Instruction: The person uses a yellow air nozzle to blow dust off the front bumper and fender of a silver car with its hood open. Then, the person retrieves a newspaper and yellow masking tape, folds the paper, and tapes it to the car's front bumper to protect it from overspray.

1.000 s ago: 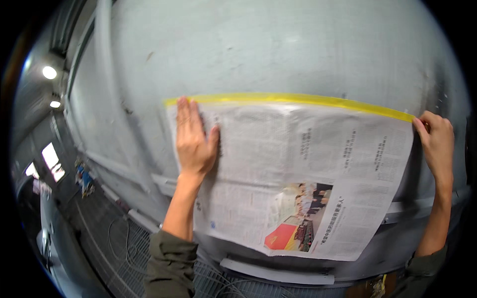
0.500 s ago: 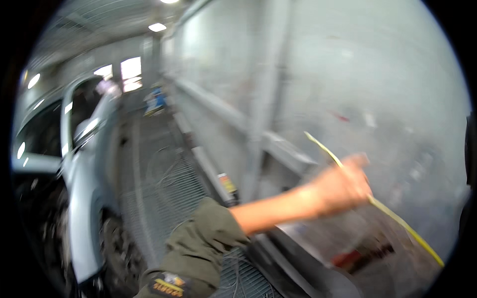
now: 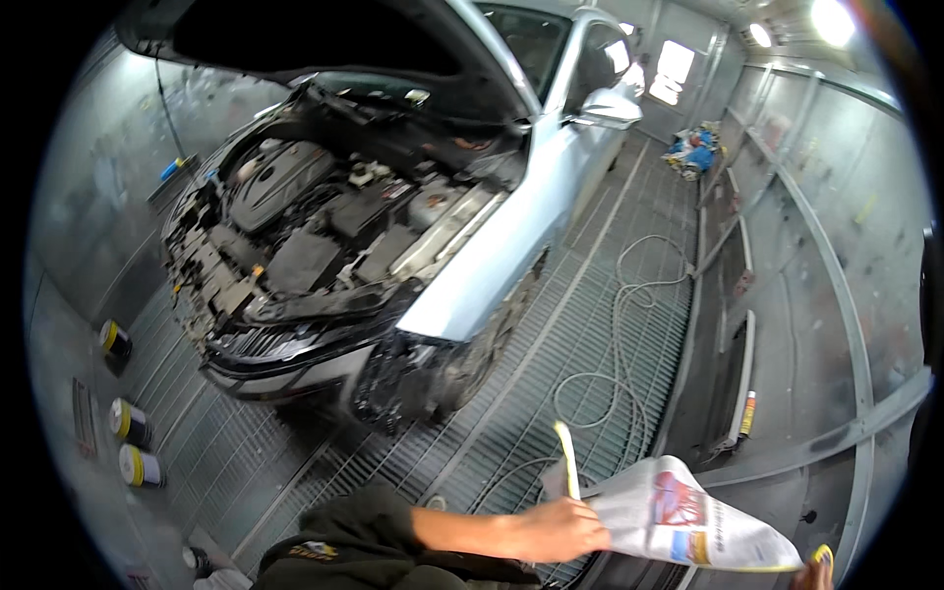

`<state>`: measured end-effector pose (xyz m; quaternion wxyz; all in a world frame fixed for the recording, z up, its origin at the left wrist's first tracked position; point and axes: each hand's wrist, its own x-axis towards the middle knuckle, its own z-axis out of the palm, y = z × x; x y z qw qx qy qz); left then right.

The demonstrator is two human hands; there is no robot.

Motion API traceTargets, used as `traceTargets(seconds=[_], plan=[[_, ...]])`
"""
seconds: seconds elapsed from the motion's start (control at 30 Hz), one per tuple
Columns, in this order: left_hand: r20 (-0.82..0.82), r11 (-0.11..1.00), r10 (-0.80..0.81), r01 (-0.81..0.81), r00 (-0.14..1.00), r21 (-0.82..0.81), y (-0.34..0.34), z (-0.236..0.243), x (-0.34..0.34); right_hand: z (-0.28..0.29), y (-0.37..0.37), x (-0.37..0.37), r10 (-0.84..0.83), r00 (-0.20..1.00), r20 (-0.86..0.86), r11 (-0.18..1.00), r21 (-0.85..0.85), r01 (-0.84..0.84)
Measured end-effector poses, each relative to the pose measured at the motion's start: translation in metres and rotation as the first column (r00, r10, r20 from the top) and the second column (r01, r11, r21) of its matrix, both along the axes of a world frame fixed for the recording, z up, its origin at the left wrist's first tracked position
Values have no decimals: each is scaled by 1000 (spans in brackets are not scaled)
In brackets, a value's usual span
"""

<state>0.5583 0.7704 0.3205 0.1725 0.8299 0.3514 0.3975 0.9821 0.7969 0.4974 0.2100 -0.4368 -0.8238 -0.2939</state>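
Note:
My left hand (image 3: 572, 527) is closed on a newspaper sheet (image 3: 683, 511) at the bottom of the view, with a strip of yellow tape (image 3: 564, 452) sticking up past the fingers. My right hand (image 3: 815, 572), partly cut off at the lower right, is closed on the sheet's other end, where yellow tape shows. The sheet hangs bent between both hands, printed with coloured pictures. Beyond it stands a light blue car (image 3: 478, 275) with the hood (image 3: 324, 44) raised, the engine bay (image 3: 324, 226) exposed and the front stripped of its bumper.
Several cans (image 3: 138, 423) stand on the grated floor (image 3: 511, 413) at left. A hose (image 3: 618, 324) lies coiled between car and right wall (image 3: 836, 197). A blue and white pile (image 3: 694, 149) lies at the far end. A framed rail (image 3: 875, 413) runs along the right wall.
The view has swung from the grey wall to the car. The newspaper with its tape edge has come away from the wall and hangs in my hands, lower in view.

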Motion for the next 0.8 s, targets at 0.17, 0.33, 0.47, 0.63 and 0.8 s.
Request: traceTargets(seconds=[0.17,0.33,0.47,0.63,0.8], plan=[[-208,955,202,-239,957,-175,-100,6,-123,-81,99,-76,-144,729,-669,831,-481,-278],[-337,848,349,-448,874,-284,-176,6,-196,-129,185,-128,-160,426,-891,806,-367,-465],[-433,782,336,-504,837,-367,-209,25,-217,-123,105,-351,-329,692,-642,295,-766,-571],[-705,725,156,-565,692,-394,-209,78,-245,-194,42,-486,555,483,-677,-229,-683,-694],[-812,678,120,-644,571,-353,-207,123,-264,-225,1,-549,743,339,-577,-172,-654,-736]])
